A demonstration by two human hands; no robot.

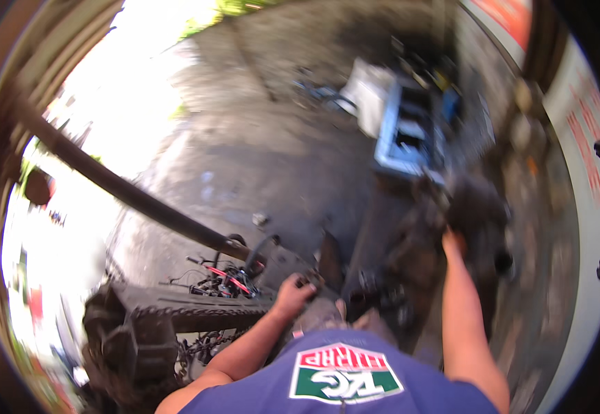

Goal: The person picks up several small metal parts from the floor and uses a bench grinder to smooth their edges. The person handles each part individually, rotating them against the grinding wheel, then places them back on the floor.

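My left hand (294, 294) is in front of my body with its fingers curled round a small dark thing that I cannot make out. A dark, worn surface lies just beyond it. My right arm stretches far to the right, and my right hand (455, 241) is against a dark, grimy heap (478, 210). Blur and shadow hide those fingers, so I cannot tell whether they grip anything. Dark metal-looking parts (383, 293) lie between my two arms, their kind unclear.
A blue open-topped crate (391, 148) with dark contents stands ahead right, beside a white sack (369, 93). A long pole (141, 200) slants across the left. Bicycle parts with a red frame (227, 277) and a chain-edged dark beam (203, 314) are left of my left hand.
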